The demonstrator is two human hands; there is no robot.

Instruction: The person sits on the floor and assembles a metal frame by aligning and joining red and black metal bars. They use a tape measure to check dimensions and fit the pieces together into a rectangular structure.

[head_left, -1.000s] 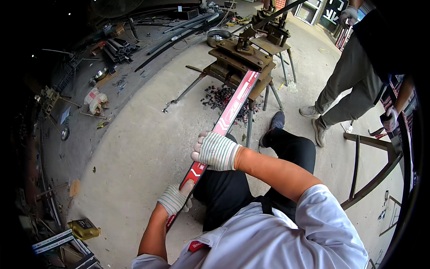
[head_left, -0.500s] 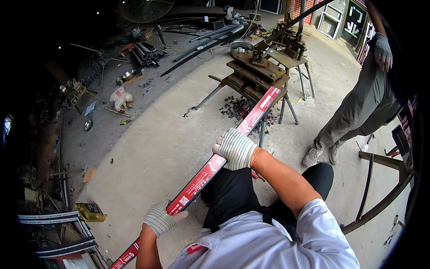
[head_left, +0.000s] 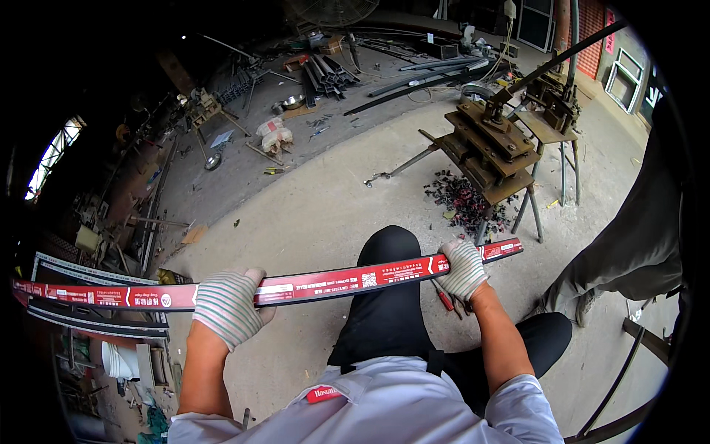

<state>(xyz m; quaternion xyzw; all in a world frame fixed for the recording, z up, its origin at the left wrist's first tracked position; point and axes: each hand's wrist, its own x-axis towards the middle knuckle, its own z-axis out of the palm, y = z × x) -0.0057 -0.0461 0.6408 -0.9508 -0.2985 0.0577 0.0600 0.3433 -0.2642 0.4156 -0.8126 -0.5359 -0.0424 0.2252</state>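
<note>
A long, dark metal profile bar (head_left: 318, 283) with red printed film along its face lies crosswise in front of me, over my raised knee. My left hand (head_left: 231, 307), in a striped knit glove, is closed around it left of the middle. Near its right end my right hand (head_left: 462, 269), gloved the same way, grips it too. The bar's left part passes above other white-and-dark profiles. Red-handled pliers (head_left: 446, 299) lie on the floor just below my right hand.
A rusty lever press (head_left: 495, 152) stands on legs ahead to the right, with dark and red scraps (head_left: 462, 198) beneath it. Another person's trousered leg (head_left: 629, 229) is at the right. Profiles (head_left: 325, 74) and a sack (head_left: 274, 137) lie farther back.
The bar has swung from a steep diagonal by the press to nearly level across me, its right end drawn away from the press. My view has turned left.
</note>
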